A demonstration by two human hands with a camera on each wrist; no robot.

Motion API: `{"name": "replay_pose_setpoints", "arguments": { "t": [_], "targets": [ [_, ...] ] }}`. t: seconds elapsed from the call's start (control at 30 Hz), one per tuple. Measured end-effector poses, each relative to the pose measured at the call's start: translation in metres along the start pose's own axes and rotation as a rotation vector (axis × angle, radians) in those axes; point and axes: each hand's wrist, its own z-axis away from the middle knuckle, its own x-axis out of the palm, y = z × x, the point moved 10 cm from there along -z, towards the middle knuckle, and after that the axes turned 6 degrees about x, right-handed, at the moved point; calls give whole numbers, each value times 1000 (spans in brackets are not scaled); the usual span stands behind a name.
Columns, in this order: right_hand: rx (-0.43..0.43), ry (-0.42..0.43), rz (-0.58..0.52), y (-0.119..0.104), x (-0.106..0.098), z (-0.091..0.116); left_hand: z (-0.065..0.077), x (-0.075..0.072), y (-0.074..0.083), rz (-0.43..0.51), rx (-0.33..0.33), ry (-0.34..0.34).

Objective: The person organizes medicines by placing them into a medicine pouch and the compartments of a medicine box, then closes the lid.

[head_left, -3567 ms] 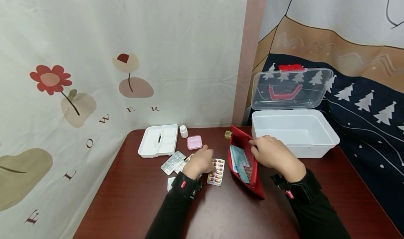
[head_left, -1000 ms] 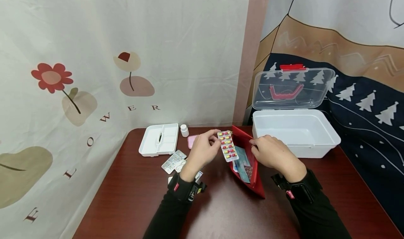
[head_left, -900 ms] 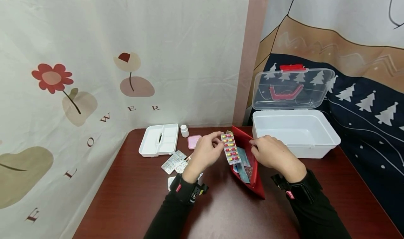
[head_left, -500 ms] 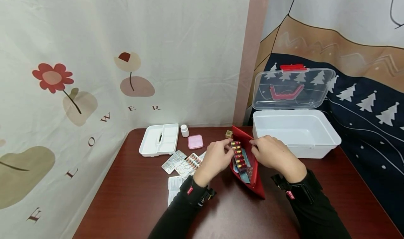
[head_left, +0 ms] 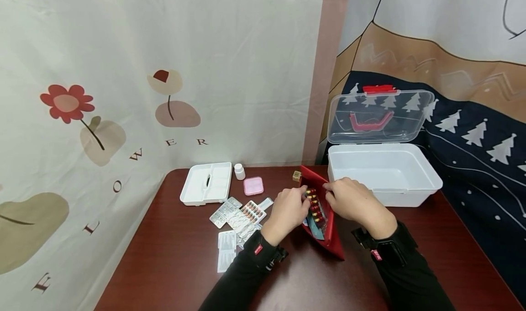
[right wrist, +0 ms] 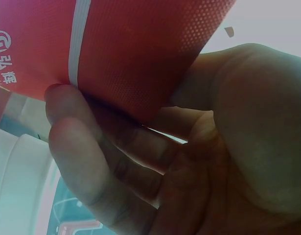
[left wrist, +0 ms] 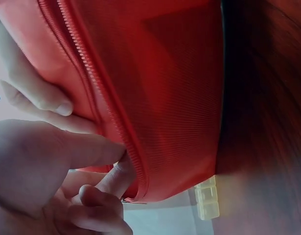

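My left hand (head_left: 287, 210) reaches into the mouth of a red zippered pouch (head_left: 334, 245), its thumb and index finger pinched together just inside the zipper edge. Between those fingers and the far wall, a blister pack (head_left: 315, 207) of red-and-yellow capsules stands in the pouch, next to a blue-green packet (head_left: 315, 230). In the left wrist view the pouch's near wall hides the pack. My right hand (head_left: 355, 203) grips the pouch's right side and holds the mouth apart; the right wrist view shows the thumb and fingers (right wrist: 81, 156) about the pouch's edge.
Several blister packs (head_left: 253, 212) and a white card (head_left: 227, 250) lie left of my left hand. Behind stand a white compartment tray (head_left: 218, 182), white bottle (head_left: 239, 171), pink case (head_left: 253, 186) and small yellowish box (head_left: 297, 176). A white lidded box (head_left: 411, 194) stands open at right.
My left hand picked up the capsule blister pack from the table, carried it right over the pouch and lowered it inside. My right hand has kept its hold on the pouch.
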Motion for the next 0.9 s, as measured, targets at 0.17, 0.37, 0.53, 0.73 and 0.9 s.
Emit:
{"name": "replay_pose_setpoints", "arguments": {
  "t": [0.17, 0.37, 0.53, 0.73, 0.9],
  "targets": [
    [3, 6, -1, 0, 0, -1, -3, 0, 2, -98, 30, 32],
    [6, 4, -12, 1, 0, -1, -5, 2, 1, -164, 44, 40],
    [-1, 12, -14, 1, -1, -1, -5, 1, 2, -147, 62, 49],
    [-4, 5, 0, 1, -1, -1, -3, -11, 2, -54, 54, 74],
    [6, -14, -7, 3, 0, -1, 1, -36, -4, -70, 36, 127]
  ]
}}
